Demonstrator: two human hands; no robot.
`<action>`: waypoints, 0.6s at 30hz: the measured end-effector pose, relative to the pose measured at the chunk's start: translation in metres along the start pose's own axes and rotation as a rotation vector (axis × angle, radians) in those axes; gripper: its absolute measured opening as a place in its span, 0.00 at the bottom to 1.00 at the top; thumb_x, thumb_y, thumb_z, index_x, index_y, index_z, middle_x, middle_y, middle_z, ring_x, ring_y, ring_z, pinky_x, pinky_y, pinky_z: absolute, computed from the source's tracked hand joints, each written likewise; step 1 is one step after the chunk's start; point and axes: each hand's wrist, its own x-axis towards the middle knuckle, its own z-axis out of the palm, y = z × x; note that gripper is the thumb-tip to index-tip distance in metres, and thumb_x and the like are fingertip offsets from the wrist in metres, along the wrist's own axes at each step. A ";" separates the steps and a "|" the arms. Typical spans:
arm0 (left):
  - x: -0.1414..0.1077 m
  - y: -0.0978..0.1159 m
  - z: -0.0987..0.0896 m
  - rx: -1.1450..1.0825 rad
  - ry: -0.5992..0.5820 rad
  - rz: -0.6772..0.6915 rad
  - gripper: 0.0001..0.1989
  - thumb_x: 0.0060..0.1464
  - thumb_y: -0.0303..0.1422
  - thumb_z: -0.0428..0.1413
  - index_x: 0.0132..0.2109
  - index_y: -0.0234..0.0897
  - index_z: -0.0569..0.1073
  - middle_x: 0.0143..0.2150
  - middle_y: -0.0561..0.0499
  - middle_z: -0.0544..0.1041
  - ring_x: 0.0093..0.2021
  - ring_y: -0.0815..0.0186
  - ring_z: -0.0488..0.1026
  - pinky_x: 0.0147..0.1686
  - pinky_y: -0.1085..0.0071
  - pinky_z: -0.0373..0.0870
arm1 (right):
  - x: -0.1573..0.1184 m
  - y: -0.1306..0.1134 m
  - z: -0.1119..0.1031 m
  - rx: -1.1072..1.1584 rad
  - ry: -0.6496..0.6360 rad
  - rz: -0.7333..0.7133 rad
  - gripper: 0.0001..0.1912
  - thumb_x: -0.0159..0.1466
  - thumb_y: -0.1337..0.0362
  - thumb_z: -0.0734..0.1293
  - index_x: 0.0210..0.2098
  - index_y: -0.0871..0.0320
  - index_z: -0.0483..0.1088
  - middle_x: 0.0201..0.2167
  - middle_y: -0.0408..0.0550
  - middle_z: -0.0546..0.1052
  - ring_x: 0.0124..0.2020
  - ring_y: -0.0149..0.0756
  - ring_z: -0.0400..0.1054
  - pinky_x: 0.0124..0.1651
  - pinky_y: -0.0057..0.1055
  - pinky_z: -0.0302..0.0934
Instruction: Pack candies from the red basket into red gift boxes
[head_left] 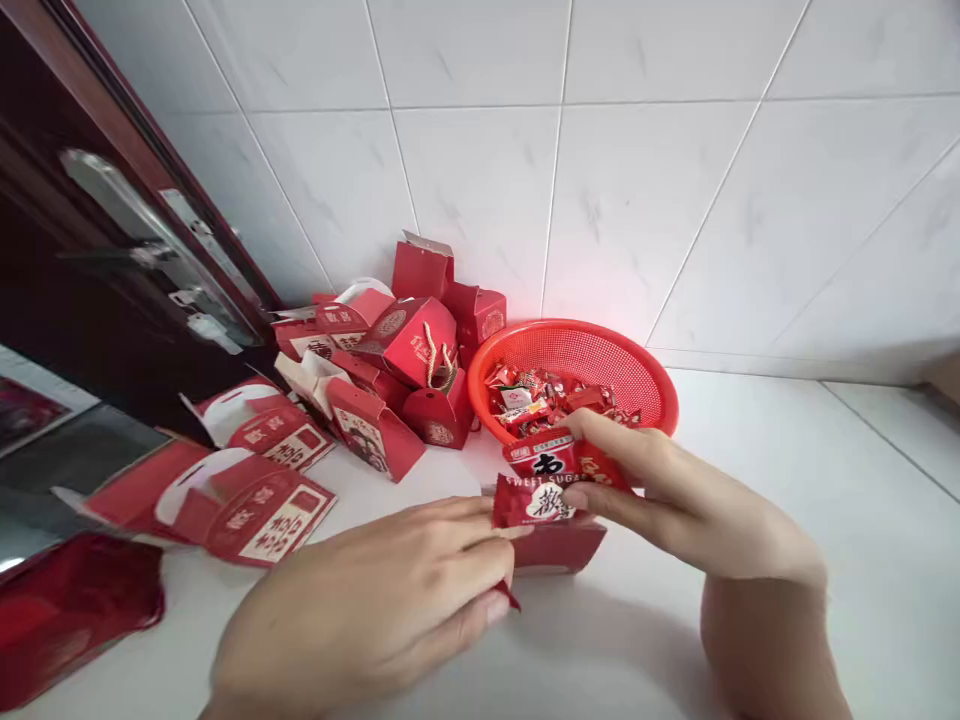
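Several red wrapped candies [540, 502] are pinched between the thumb and fingers of my right hand [675, 500], over a small red box [559, 548]. My left hand [375, 590] is closed at the box's left side, its fingers partly hidden. A red pointed corner [511, 597], which looks like part of a candy wrapper, pokes out beneath its thumb. Just behind my right hand stands a red plastic basket [600, 340] with many wrapped candies [544, 390] inside. The box's opening is mostly covered by my hands and the candies.
Red gift boxes [412, 340] are piled against the tiled wall [480, 160], left of the basket. More open boxes [270, 515] lie at left on the white surface [810, 480]. A red bag-like item [75, 610] is at lower left, below a dark door [82, 260].
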 end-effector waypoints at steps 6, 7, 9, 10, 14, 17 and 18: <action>-0.004 -0.001 -0.004 -0.005 -0.021 0.024 0.09 0.70 0.32 0.52 0.42 0.41 0.77 0.55 0.52 0.82 0.58 0.58 0.77 0.59 0.66 0.71 | 0.011 0.001 0.002 -0.060 -0.049 0.067 0.02 0.74 0.65 0.60 0.43 0.54 0.60 0.28 0.37 0.64 0.25 0.30 0.56 0.28 0.28 0.54; -0.005 -0.001 -0.005 -0.007 -0.027 0.024 0.09 0.69 0.32 0.52 0.42 0.41 0.77 0.57 0.52 0.82 0.60 0.58 0.76 0.61 0.66 0.70 | 0.011 0.001 0.001 -0.061 -0.069 0.080 0.01 0.74 0.65 0.60 0.43 0.54 0.60 0.27 0.37 0.63 0.25 0.30 0.55 0.28 0.28 0.53; -0.008 -0.003 -0.008 -0.011 -0.032 0.017 0.09 0.69 0.31 0.53 0.44 0.42 0.79 0.60 0.53 0.80 0.63 0.57 0.74 0.63 0.66 0.69 | 0.012 0.001 -0.002 -0.084 -0.100 0.112 0.03 0.75 0.64 0.59 0.42 0.53 0.59 0.27 0.37 0.63 0.25 0.30 0.54 0.27 0.29 0.53; -0.009 -0.004 -0.009 -0.015 -0.035 0.013 0.09 0.69 0.31 0.53 0.45 0.43 0.79 0.62 0.52 0.79 0.64 0.57 0.74 0.62 0.67 0.69 | 0.012 0.001 -0.004 -0.107 -0.107 0.123 0.04 0.74 0.64 0.59 0.41 0.53 0.59 0.27 0.37 0.64 0.25 0.30 0.54 0.27 0.29 0.52; -0.011 -0.012 -0.013 -0.033 -0.031 -0.005 0.12 0.70 0.33 0.51 0.51 0.43 0.79 0.61 0.51 0.80 0.59 0.59 0.78 0.54 0.72 0.74 | 0.013 0.000 -0.007 -0.163 -0.147 0.096 0.04 0.74 0.68 0.58 0.41 0.54 0.60 0.29 0.40 0.68 0.26 0.31 0.58 0.29 0.29 0.55; -0.007 -0.019 -0.016 -0.057 -0.005 0.012 0.12 0.70 0.33 0.50 0.52 0.42 0.78 0.60 0.49 0.80 0.57 0.60 0.78 0.53 0.74 0.73 | 0.014 0.001 -0.007 -0.206 -0.184 0.024 0.07 0.74 0.71 0.57 0.44 0.55 0.64 0.33 0.43 0.73 0.30 0.33 0.64 0.32 0.30 0.58; -0.006 -0.021 -0.016 -0.072 -0.007 0.026 0.12 0.70 0.32 0.50 0.51 0.42 0.78 0.58 0.50 0.81 0.56 0.60 0.78 0.53 0.74 0.73 | 0.014 0.001 -0.006 -0.230 -0.185 0.003 0.08 0.74 0.71 0.57 0.46 0.55 0.66 0.34 0.44 0.74 0.30 0.33 0.65 0.32 0.30 0.58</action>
